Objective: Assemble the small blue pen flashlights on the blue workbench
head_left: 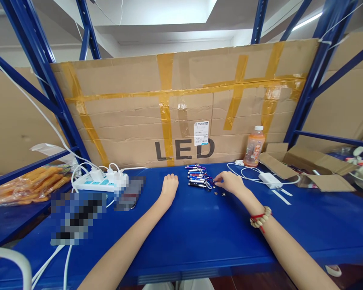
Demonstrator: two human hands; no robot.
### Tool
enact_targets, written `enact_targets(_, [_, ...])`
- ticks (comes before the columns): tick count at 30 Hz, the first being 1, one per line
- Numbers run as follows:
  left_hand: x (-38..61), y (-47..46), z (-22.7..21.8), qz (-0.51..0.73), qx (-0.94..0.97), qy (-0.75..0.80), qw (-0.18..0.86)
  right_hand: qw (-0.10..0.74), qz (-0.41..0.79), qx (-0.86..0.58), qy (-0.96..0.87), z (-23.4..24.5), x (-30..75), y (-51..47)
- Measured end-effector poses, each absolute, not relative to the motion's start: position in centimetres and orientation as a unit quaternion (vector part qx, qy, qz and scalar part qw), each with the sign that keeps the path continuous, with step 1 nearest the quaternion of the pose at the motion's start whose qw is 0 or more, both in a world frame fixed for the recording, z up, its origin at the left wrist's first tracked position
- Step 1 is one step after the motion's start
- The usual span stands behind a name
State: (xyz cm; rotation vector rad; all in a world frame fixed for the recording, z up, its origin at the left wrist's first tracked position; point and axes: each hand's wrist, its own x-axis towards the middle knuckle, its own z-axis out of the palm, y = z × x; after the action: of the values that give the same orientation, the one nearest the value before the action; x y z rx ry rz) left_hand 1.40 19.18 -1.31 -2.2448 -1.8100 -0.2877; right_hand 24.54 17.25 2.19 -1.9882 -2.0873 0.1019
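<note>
Head view: we look down at a blue tabletop (193, 237) with a row of little metal pen keychains (197, 177) near the middle, toward the back. Our right hand (230, 183) has its fingertips bunched close together at the clip ends of the row. We can't tell if they pinch something tiny. Our left hand (170, 186) rests beside the row with its fingers curled, and we can't see if anything is under it.

Two small round discs (223, 194) lie just below our right hand – a bump from our palm could knock them away. The clips sit close together, so they might catch, and pulling one keychain could drag its neighbors. The white cord (245, 176) loops near our right hand too, and our fingers could snag it.

A capped plastic bottle (254, 147) holds an orange drink. To its right, an open cardboard box (329, 183) has small things inside – too small to name. On the far left, a clear plastic bag (30, 183) is full of orange-yellow things.
</note>
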Motion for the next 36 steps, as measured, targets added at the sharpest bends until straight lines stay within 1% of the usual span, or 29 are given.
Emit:
enact_targets(4, [1.7,17.4,0.0,-0.112,-0.778,-0.615,0.063,0.127,0.040,-0.686,-0.716,1.7,24.4,17.6])
enact_targets(6, [1.8,16.4,0.7,-0.143,-0.785,-0.601,0.035,0.140,0.044,-0.686,-0.712,1.5,24.4,17.8])
enact_targets(10, [2.4,14.5,1.0,-0.223,-0.808,-0.545,0.002,0.208,0.066,-0.652,-0.726,1.3,24.2,18.1])
enact_targets(17, [3.6,13.8,-0.5,-0.253,-0.830,-0.495,-0.048,0.338,0.184,-0.510,-0.769,0.6,22.8,18.6])
enact_targets(21, [3.5,13.8,-1.0,-0.263,-0.827,-0.493,-0.064,0.381,0.242,-0.416,-0.789,0.5,21.8,18.3])
enact_targets(25, [3.4,13.7,-1.3,-0.274,-0.830,-0.481,-0.062,0.424,0.263,-0.310,-0.809,0.3,21.4,18.1])
enact_targets(32, [3.3,13.6,-1.5,-0.280,-0.828,-0.482,-0.058,0.426,0.265,-0.271,-0.822,0.1,21.3,18.0])
enact_targets(36, [3.1,13.4,-1.4,-0.283,-0.824,-0.486,-0.070,0.395,0.224,-0.288,-0.843,0.2,21.2,17.6])
